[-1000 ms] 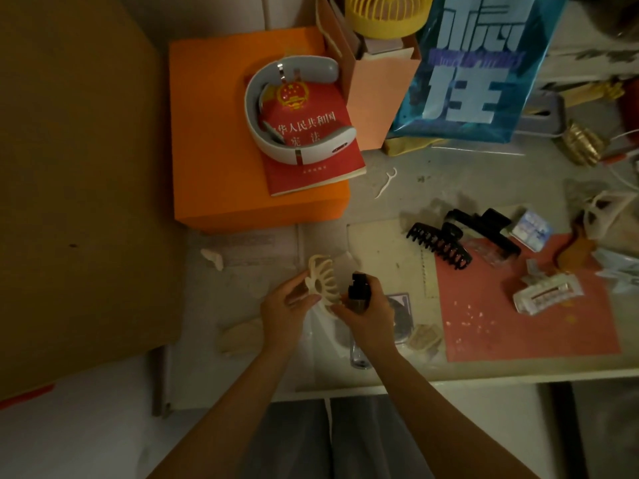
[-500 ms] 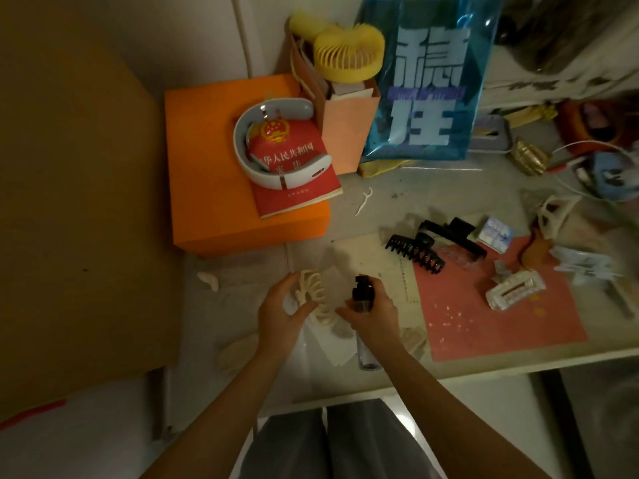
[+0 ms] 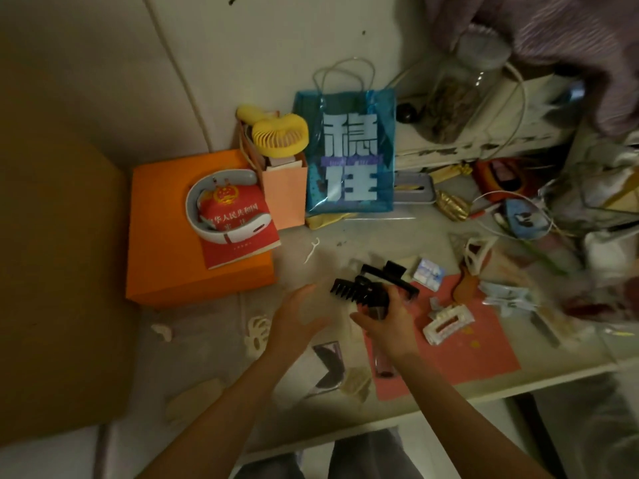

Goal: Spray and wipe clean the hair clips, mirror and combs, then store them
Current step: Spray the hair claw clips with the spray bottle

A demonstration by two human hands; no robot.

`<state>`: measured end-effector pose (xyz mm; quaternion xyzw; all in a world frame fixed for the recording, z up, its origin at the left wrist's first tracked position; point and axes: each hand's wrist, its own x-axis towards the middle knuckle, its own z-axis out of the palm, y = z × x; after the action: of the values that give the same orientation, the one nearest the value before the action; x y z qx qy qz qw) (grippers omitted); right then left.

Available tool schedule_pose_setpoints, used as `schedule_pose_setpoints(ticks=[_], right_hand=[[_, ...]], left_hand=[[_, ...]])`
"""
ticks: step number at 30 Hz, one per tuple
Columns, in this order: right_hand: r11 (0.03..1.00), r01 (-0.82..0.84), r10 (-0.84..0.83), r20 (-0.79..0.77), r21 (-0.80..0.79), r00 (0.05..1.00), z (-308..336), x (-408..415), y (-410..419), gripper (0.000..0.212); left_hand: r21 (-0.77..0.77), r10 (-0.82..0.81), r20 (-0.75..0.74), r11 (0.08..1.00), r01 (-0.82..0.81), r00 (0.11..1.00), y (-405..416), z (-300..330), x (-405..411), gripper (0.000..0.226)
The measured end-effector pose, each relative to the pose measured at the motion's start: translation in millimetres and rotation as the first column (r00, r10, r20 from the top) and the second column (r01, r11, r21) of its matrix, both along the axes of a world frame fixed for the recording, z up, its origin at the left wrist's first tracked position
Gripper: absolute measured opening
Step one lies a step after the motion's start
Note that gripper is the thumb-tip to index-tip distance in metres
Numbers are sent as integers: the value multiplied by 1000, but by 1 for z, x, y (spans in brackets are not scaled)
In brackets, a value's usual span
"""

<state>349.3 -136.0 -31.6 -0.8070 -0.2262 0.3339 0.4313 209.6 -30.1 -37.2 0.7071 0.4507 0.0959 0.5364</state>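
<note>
The right hand [image 3: 387, 323] has its grip closed around the spray bottle [image 3: 378, 354], fingers reaching onto the black hair clip [image 3: 359, 292] on the desk [image 3: 449, 385]. The left hand [image 3: 297, 319] hovers with its grip released. The cream hair clip [image 3: 257, 335] lies just left of it.

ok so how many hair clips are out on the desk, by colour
black: 2, toothed clip and flat clip
cream or white: 3, claw clip, rectangular clip, triangular clip
total: 5 that show plainly
</note>
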Motion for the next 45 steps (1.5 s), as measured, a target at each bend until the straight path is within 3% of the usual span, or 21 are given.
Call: schedule_pose_setpoints(ticks=[6,12,16,27,31,38,45], right_hand=[[994,-109,108,-37,-11,993,-4,65,-13,64],[972,-236,234,-103,-8,967,-6,105,-26,41],[968,-248,242,-99,-48,965,-20,117,-38,70],[978,-190,178,-134,-86,975,-32,120,-42,77],[986,-143,130,-147,-81,981,-39,114,-45,86],[982,-174,161,-155,-78,975,-35,116,-45,73],[989,-143,137,-172,-23,975,-17,108,-37,83]], left_hand=[[-21,155,-15,988,-155,988,-23,-10,55,67],[-24,352,-14,936,-352,936,-39,-24,91,67],[58,317,-58,948,-314,947,-35,-31,103,67],[153,141,-127,981,-121,982,-21,-69,114,66],[174,213,-98,965,-195,972,-23,-75,115,53],[170,288,-106,948,-268,952,-28,-71,114,51],[35,446,87,892,-451,891,-37,-24,109,47]])
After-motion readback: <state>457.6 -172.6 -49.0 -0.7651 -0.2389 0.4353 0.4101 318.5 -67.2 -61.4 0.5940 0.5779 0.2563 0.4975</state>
